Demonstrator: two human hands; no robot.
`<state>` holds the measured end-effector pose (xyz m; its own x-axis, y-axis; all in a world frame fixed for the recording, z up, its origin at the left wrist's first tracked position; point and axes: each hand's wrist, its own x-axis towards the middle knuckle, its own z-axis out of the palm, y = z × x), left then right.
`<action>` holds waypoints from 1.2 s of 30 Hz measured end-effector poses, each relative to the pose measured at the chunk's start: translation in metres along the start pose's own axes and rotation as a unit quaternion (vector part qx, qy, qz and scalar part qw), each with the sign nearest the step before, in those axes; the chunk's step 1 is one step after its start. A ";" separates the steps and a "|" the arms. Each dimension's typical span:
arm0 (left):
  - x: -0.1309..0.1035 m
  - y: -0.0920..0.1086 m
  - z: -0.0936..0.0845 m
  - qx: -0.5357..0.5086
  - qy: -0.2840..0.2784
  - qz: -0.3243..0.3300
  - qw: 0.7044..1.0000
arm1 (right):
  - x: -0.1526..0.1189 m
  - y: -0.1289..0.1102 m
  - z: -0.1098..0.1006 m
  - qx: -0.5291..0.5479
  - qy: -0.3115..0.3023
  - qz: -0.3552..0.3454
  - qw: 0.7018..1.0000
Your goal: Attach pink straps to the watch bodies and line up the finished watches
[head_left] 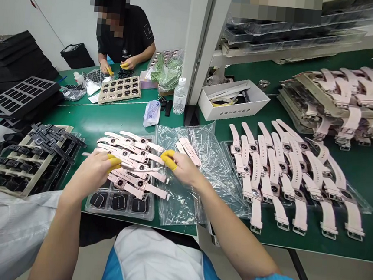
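Note:
Pink-strapped watches (120, 182) lie in rows on a clear plastic tray (119, 213) in front of me; black square watch faces (119, 202) fill its near row. My left hand (94, 169), with yellow finger covers, is closed around a pink watch strap (128, 166) above the tray's left part. At the tray's right edge my right hand (182, 168) has its yellow-covered fingers pinched near a strap's end; what they hold is too small to make out. Loose pink straps (190, 151) lie on a clear plastic bag (181, 200) just beyond my right hand.
Trays of pink-strapped watches (275, 189) cover the right side. Black watches (24, 160) stand in a tray at left. A bottle (180, 96), a white box (235, 107) and a post (199, 45) are ahead. Across the table a person works at a beige tray (120, 100).

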<state>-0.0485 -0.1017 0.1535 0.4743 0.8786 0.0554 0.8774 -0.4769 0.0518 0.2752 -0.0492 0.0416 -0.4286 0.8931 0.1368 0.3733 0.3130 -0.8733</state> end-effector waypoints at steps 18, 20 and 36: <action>-0.060 -0.063 0.041 -0.127 -0.152 -0.280 0.939 | 0.006 0.053 0.007 -0.390 0.067 0.169 0.903; -0.061 -0.065 0.043 -0.090 -0.096 -0.273 0.953 | 0.006 0.051 0.007 -0.389 0.067 0.176 0.902; -0.045 0.141 0.061 0.098 -0.157 -0.016 0.983 | 0.009 0.056 0.002 -0.030 0.206 0.131 0.969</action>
<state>0.0586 -0.2071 0.0973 0.4187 0.8716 -0.2548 0.8745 -0.4627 -0.1457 0.2904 -0.0243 -0.0067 0.0474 0.9939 0.0996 0.4780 0.0650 -0.8760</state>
